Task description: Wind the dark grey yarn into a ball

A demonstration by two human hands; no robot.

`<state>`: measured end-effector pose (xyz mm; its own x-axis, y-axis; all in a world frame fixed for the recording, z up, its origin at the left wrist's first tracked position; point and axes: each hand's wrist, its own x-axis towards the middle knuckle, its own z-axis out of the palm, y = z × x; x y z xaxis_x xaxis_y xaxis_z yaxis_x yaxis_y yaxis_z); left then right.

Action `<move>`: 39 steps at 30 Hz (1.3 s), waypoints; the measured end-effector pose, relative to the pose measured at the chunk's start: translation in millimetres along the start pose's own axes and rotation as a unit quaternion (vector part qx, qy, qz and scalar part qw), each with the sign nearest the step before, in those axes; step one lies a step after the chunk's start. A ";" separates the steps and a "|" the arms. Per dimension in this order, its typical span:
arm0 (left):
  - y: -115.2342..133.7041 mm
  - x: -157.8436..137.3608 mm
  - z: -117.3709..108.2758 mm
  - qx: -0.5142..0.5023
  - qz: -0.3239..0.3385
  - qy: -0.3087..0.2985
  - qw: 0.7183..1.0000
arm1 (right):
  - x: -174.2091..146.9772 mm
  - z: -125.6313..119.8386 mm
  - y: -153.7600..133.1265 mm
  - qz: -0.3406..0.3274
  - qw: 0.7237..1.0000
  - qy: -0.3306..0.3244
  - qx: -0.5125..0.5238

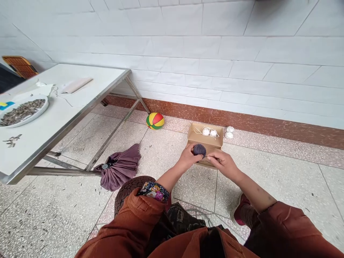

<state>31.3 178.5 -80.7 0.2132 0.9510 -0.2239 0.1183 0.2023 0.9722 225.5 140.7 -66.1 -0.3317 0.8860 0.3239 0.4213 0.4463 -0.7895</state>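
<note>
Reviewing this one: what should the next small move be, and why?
Probably lower the dark yarn ball into the cardboard box: the left hand holds it at the open box, where two white balls already lie. The right hand is close beside it; what it pinches, if anything, is too small to tell.

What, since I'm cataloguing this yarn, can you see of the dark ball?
The dark ball is rounded, purplish-grey and looks like wound yarn, its strands visible. The left hand grips it over the open cardboard box, thumb on its near side. The right hand is beside it; any pinched strand is unclear.
</note>
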 end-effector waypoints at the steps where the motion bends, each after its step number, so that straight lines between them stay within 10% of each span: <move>1: 0.1 -1.8 1.1 0.010 0.003 -0.025 1.000 | 1.6 -2.5 1.0 0.004 1.000 0.021 -0.002; 8: 10.0 -12.9 6.2 -0.137 -0.021 -0.224 0.965 | 4.7 5.3 29.9 0.139 0.984 0.108 -0.004; 12: 12.8 -8.7 8.5 -0.225 -0.024 -0.140 0.964 | -3.2 18.3 34.6 0.181 0.982 0.046 0.016; 18: 3.7 5.2 8.3 -0.073 -0.006 0.022 0.997 | -8.7 6.7 7.3 0.085 0.989 -0.068 0.096; 22: 0.6 1.9 12.3 0.027 0.023 -0.055 0.998 | -1.0 -11.7 2.4 0.110 0.987 0.020 0.112; 27: 8.6 -4.5 22.4 -0.107 -0.040 -0.190 0.975 | 4.8 -16.5 28.7 0.166 0.979 0.094 0.068; 30: 15.7 -4.2 29.6 -0.227 -0.045 -0.150 0.961 | -3.6 -5.1 37.2 0.203 0.975 0.077 0.039; 35: 12.0 5.0 33.3 -0.216 -0.050 -0.017 0.975 | -19.5 3.3 15.3 0.085 0.995 -0.040 0.031; 39: 10.5 4.5 29.0 -0.125 -0.083 -0.068 0.986 | -15.8 -10.7 -3.4 0.069 0.997 0.012 0.045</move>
<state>61.7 178.2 -73.5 0.3413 0.8635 -0.3714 -0.0770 0.4194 0.9045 238.3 126.6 -63.0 -0.2557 0.9413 0.2205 0.3832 0.3081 -0.8708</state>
